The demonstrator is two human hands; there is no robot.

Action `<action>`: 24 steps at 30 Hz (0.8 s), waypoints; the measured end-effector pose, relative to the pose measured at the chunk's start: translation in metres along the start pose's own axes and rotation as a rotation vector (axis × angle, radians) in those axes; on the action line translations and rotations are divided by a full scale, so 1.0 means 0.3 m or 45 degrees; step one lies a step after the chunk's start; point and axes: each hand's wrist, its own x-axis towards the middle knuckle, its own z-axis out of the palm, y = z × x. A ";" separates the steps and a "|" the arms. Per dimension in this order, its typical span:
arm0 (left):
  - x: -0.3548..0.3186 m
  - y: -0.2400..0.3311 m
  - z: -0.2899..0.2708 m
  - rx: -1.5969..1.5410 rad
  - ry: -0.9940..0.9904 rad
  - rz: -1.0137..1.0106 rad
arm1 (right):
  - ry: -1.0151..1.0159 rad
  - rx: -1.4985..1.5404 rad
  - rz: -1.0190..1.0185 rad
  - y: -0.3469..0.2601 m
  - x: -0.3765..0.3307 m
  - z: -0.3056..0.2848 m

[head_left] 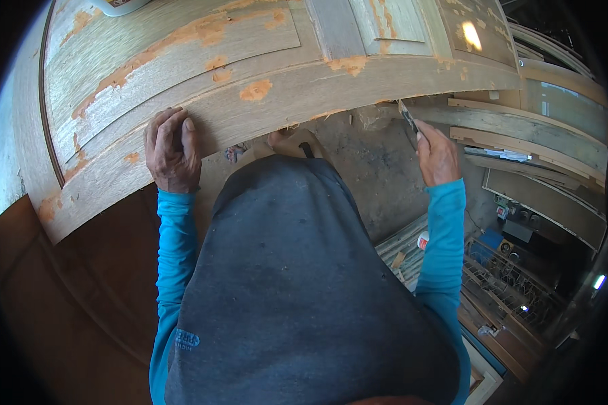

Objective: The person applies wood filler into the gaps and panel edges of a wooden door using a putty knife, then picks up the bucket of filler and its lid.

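A pale wooden panelled door (304,91) lies across the top of the view, with orange filler patches (256,90) along its frame and panels. On its near rail, at the left, rests my left hand (173,150), with curled fingers and nothing visible in them. My right hand (438,154) is closed round a putty knife (407,116), seen nearly edge-on. The knife's tip points up at the door's near edge, at the right; whether it touches the wood I cannot tell.
A white tub (118,5) stands on the door at the upper left, partly cut off. Brown panels (94,297) lie low on the left. Stacked boards (520,128) fill the right side. Below them are slats (402,260), a small white container (423,240) and a wire rack (513,280).
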 end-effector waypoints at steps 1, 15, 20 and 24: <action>-0.001 -0.002 -0.002 -0.006 0.004 -0.002 | 0.007 -0.227 -0.067 -0.019 0.039 -0.017; -0.015 -0.021 -0.018 -0.150 0.094 -0.124 | -0.698 -1.072 -0.125 -0.420 0.329 -0.073; -0.021 -0.029 -0.012 -0.190 0.144 -0.158 | -0.779 -0.946 -0.192 -0.404 0.324 -0.089; -0.024 -0.037 -0.023 -0.182 0.146 -0.185 | -0.896 -0.514 -0.080 -0.525 0.313 -0.189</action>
